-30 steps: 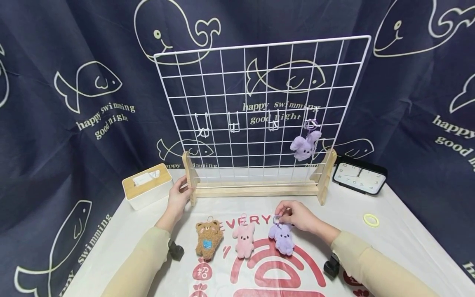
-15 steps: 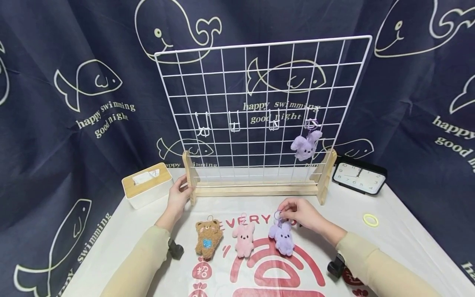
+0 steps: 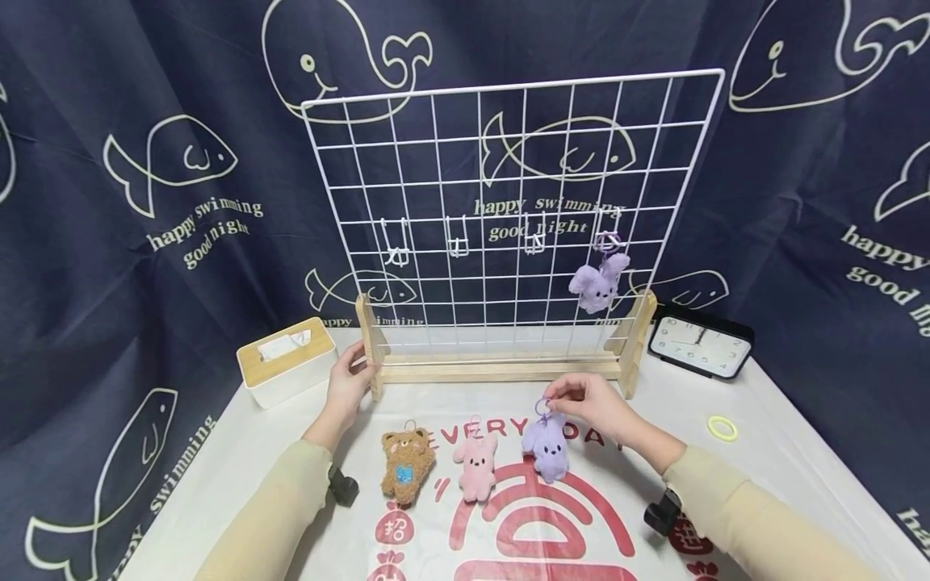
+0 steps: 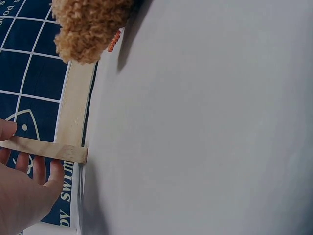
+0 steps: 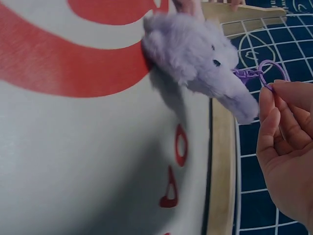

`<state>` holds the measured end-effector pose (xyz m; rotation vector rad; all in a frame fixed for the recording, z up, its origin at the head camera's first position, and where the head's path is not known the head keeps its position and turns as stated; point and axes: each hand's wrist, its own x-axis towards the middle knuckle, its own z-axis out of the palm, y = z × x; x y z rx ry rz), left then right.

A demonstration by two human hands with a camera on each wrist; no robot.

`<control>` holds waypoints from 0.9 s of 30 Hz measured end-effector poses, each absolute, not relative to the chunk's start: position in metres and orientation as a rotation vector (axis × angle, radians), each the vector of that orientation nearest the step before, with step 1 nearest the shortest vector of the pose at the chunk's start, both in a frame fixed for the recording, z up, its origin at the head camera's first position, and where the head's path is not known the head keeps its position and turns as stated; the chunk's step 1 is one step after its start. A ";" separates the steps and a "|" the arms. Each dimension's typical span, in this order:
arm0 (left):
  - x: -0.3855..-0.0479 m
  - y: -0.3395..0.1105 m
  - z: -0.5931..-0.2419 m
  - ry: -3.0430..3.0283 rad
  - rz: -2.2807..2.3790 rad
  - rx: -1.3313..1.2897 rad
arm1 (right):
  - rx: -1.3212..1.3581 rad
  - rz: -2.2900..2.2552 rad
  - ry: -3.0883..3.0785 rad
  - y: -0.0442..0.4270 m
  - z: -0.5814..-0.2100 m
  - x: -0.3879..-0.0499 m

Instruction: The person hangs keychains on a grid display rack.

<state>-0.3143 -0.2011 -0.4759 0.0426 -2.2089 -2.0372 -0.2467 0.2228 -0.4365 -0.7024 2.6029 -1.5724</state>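
My right hand (image 3: 592, 401) pinches the purple ring (image 5: 270, 73) of a plush keychain (image 3: 547, 449), a lilac long-eared animal that hangs by its short chain just over the table. With thumb and fingers around the left wooden foot (image 4: 46, 148) of a white wire grid rack (image 3: 501, 282), my left hand (image 3: 348, 387) grips the stand. On the table lie a brown bear keychain (image 3: 405, 466) with a blue patch and a pink plush keychain (image 3: 475, 468). Another lilac plush keychain (image 3: 597, 286) hangs from the rightmost hook of the grid; several white hooks (image 3: 534, 240) line the same row.
A white tissue box (image 3: 288, 363) with a wooden lid stands left of the rack. At the right are a black-framed clock (image 3: 699, 345) and a yellow ring (image 3: 722, 428). Dark blue printed fabric (image 3: 182, 81) hangs behind the rack.
The right hand has risen and moved slightly away from me toward the rack, lifting the purple ring and the lilac plush with it. The left hand stays on the wooden foot.
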 end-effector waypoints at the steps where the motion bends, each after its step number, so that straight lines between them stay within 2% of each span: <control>1: -0.314 -0.201 -0.476 -2.211 -2.035 0.042 | -0.706 -1.584 2.599 0.222 -0.434 -0.246; 27: -0.314 -0.202 -0.475 -2.194 -2.044 0.046 | -0.677 -1.892 2.599 0.210 -0.393 -0.254</control>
